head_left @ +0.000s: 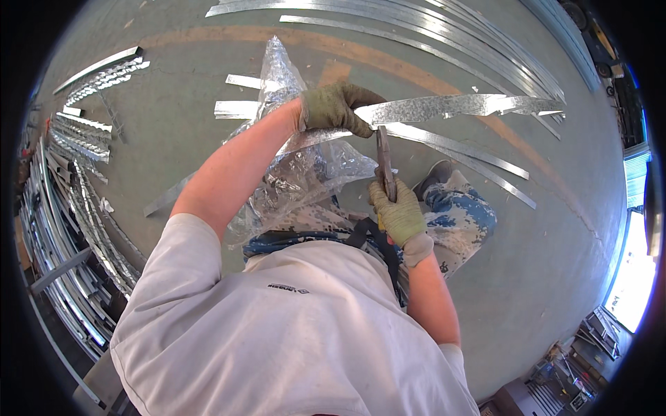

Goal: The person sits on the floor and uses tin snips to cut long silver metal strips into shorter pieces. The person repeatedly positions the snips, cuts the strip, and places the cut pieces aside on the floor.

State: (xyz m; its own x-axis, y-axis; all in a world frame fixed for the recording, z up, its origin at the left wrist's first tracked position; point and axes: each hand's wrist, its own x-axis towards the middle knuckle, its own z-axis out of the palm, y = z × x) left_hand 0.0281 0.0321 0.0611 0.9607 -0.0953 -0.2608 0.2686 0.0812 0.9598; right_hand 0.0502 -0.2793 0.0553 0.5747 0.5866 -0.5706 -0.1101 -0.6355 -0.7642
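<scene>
Grey-green floor [541,277], with orange line [229,33]. Pile of metal profiles [62,236], left. Bright opening [630,274], right. Blue-grey lengths [567,38], upper right.

The gloved left hand [340,109] is dusty olive green, the gloved right hand [400,213] a paler, yellowish green with a beige-grey cuff [417,249]. The metal strip [454,107] is bright silver with a mottled grey sheen; the hand tool [384,165] is dull grey-brown, with touches of yellow and red near its lower end. Clear plastic film [277,186] glints white. The trousers [463,225] carry a pixelated camouflage of blue, beige and brown, the T-shirt [305,340] is off-white with a small dark print [288,288], and the grey-green floor [527,277] bears a faded orange line [229,33]
</scene>
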